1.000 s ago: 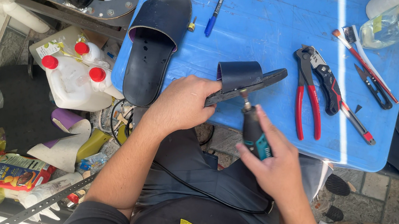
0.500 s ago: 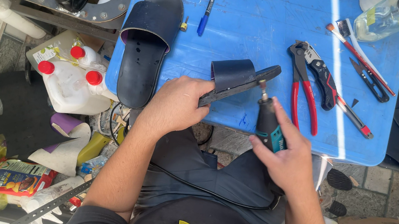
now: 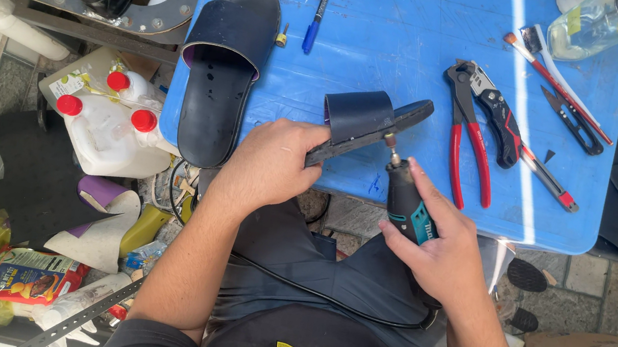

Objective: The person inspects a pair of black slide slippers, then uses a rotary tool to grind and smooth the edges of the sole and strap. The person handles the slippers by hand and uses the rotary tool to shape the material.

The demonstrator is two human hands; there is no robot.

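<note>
Two sandals (image 3: 368,125), one rotary tool (image 3: 405,203), two pliers (image 3: 476,132)

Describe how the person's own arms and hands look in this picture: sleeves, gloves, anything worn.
Both hands, left hand and right hand, are bare: no gloves, and no rings or watch that can be seen. The forearms are uncovered too. A dark sleeve shows only at the left upper arm, near the bottom edge.
</note>
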